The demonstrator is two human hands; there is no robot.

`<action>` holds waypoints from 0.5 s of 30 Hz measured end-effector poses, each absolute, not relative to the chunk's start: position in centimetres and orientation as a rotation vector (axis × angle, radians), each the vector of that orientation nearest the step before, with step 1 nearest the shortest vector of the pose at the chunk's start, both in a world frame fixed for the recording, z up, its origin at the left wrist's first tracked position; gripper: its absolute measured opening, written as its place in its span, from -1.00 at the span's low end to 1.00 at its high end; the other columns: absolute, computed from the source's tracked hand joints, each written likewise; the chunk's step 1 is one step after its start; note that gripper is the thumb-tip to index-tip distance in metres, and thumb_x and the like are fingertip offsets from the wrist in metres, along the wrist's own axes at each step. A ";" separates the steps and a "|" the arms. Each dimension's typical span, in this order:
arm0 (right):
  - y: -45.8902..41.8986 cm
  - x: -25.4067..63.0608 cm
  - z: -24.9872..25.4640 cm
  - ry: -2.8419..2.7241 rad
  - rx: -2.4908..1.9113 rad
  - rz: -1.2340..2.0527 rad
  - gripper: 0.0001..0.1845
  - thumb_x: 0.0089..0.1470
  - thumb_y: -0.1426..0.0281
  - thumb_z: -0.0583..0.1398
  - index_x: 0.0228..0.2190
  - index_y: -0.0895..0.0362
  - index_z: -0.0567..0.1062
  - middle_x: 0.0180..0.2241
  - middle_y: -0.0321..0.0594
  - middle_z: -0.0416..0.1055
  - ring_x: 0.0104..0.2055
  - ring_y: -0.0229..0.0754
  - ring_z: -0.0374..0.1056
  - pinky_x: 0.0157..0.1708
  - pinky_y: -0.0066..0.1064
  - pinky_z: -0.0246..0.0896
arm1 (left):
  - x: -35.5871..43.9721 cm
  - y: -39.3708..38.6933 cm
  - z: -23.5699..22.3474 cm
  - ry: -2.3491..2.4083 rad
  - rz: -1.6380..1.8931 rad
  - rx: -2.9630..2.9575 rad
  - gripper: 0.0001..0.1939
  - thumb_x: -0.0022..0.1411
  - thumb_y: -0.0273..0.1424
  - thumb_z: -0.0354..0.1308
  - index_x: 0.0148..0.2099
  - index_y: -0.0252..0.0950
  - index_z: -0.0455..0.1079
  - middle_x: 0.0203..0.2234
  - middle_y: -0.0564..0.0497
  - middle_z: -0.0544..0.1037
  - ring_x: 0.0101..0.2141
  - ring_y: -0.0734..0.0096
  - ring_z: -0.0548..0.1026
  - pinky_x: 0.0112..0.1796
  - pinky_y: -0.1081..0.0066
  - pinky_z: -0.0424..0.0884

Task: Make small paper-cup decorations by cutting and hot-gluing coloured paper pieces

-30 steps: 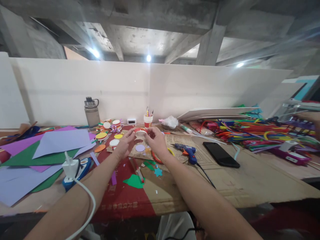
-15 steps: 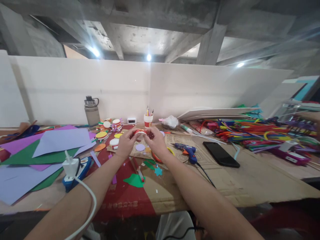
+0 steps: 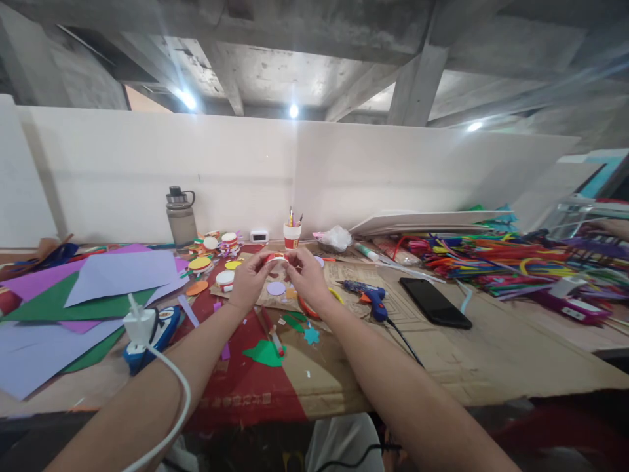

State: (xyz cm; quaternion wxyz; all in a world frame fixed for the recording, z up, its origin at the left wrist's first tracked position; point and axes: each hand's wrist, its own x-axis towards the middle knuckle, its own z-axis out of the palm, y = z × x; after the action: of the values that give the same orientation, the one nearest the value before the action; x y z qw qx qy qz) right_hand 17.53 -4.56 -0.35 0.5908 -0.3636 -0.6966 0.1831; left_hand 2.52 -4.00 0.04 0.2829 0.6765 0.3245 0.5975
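Between my two hands is a small red and white paper cup piece [image 3: 278,258], raised a little above the cardboard. My left hand [image 3: 249,278] pinches its left side, and the fingers of my right hand [image 3: 305,275] close on its right side. Below them lies a lilac paper disc [image 3: 276,288]. Left of my left hand sit a white-topped cup piece [image 3: 225,280] and a yellow disc [image 3: 232,265]. A blue glue gun [image 3: 371,298] rests right of my right hand. A blue paper star [image 3: 311,335] and green paper scrap [image 3: 264,354] lie nearer me.
Colored paper sheets [image 3: 118,278] and a power strip [image 3: 150,337] with a white cable are at left. A bottle [image 3: 181,219] and pen cup [image 3: 292,236] stand behind. A phone [image 3: 435,303] and pipe cleaners [image 3: 457,255] lie right. Another person's hand [image 3: 607,227] shows far right.
My hands keep their hold on the cup piece with almost no movement. At the far right, the other person's hand has shifted.
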 end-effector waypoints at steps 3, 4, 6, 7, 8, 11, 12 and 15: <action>-4.5 17.5 -0.4 -1.607 -0.848 0.463 -0.87 0.07 0.31 0.14 -0.36 0.12 0.40 -0.34 -0.22 0.30 -0.38 -0.25 0.28 -0.47 -0.42 0.31 | 2.6 -4.1 0.2 0.889 1.595 1.751 -0.63 0.06 -0.13 0.22 -0.16 -0.27 0.50 -0.24 -0.03 0.58 -0.35 0.34 0.53 -0.37 0.42 0.51; -4.4 17.5 -0.4 -1.596 -0.854 0.487 -0.87 0.06 0.31 0.14 -0.36 0.12 0.40 -0.35 -0.22 0.30 -0.40 -0.26 0.28 -0.49 -0.43 0.30 | 2.7 -4.1 0.2 0.895 1.586 1.722 -0.62 0.04 -0.13 0.24 -0.17 -0.27 0.50 -0.26 -0.03 0.58 -0.37 0.35 0.53 -0.38 0.43 0.51; -4.2 17.5 -0.4 -1.561 -0.869 0.576 -0.84 0.04 0.29 0.16 -0.36 0.12 0.40 -0.36 -0.25 0.32 -0.44 -0.29 0.27 -0.53 -0.45 0.27 | 2.8 -4.0 0.3 0.882 1.552 1.617 -0.63 0.00 -0.16 0.28 -0.19 -0.29 0.50 -0.33 -0.02 0.58 -0.41 0.38 0.52 -0.43 0.45 0.50; -4.1 17.5 -0.4 -1.543 -0.874 0.644 -0.82 0.03 0.28 0.16 -0.34 0.13 0.40 -0.38 -0.26 0.33 -0.47 -0.30 0.26 -0.54 -0.46 0.26 | 2.9 -4.0 0.3 0.865 1.519 1.535 -0.64 -0.01 -0.18 0.29 -0.21 -0.31 0.50 -0.36 -0.02 0.58 -0.44 0.40 0.51 -0.46 0.46 0.49; -3.9 17.5 -0.4 -1.528 -0.876 0.722 -0.80 0.03 0.26 0.16 -0.33 0.13 0.40 -0.41 -0.29 0.33 -0.50 -0.32 0.24 -0.56 -0.47 0.24 | 2.9 -3.9 0.3 0.849 1.476 1.436 -0.66 -0.01 -0.21 0.30 -0.23 -0.33 0.49 -0.39 -0.03 0.58 -0.47 0.42 0.50 -0.50 0.48 0.48; -3.6 17.7 -0.5 -1.499 -0.884 0.951 -0.78 0.06 0.23 0.12 -0.34 0.14 0.38 -0.55 -0.37 0.30 -0.57 -0.35 0.22 -0.57 -0.50 0.20 | 3.1 -3.5 0.2 0.870 1.338 1.106 -0.79 0.02 -0.34 0.28 -0.31 -0.38 0.46 -0.50 -0.03 0.55 -0.58 0.52 0.45 -0.59 0.54 0.42; -3.5 17.8 -0.5 -1.490 -0.888 1.007 -0.78 0.07 0.23 0.12 -0.35 0.14 0.37 -0.59 -0.39 0.28 -0.59 -0.36 0.22 -0.57 -0.50 0.19 | 3.0 -3.4 0.2 0.899 1.301 1.014 -0.84 0.03 -0.39 0.27 -0.34 -0.39 0.45 -0.54 -0.02 0.53 -0.61 0.54 0.43 -0.61 0.55 0.41; -3.5 17.8 -0.7 -1.470 -0.884 1.104 -0.80 0.09 0.24 0.11 -0.36 0.13 0.34 -0.62 -0.41 0.28 -0.60 -0.36 0.23 -0.57 -0.52 0.18 | 2.9 -3.2 0.5 0.989 1.239 0.827 -0.92 0.07 -0.47 0.22 -0.40 -0.40 0.40 -0.64 0.03 0.47 -0.70 0.59 0.37 -0.68 0.60 0.35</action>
State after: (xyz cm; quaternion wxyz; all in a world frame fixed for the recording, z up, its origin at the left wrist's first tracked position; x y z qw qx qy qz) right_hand 17.79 -3.55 -0.74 0.5234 -0.3693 -0.6140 0.4612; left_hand 2.90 -3.23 0.46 0.6261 0.3607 0.4312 0.5404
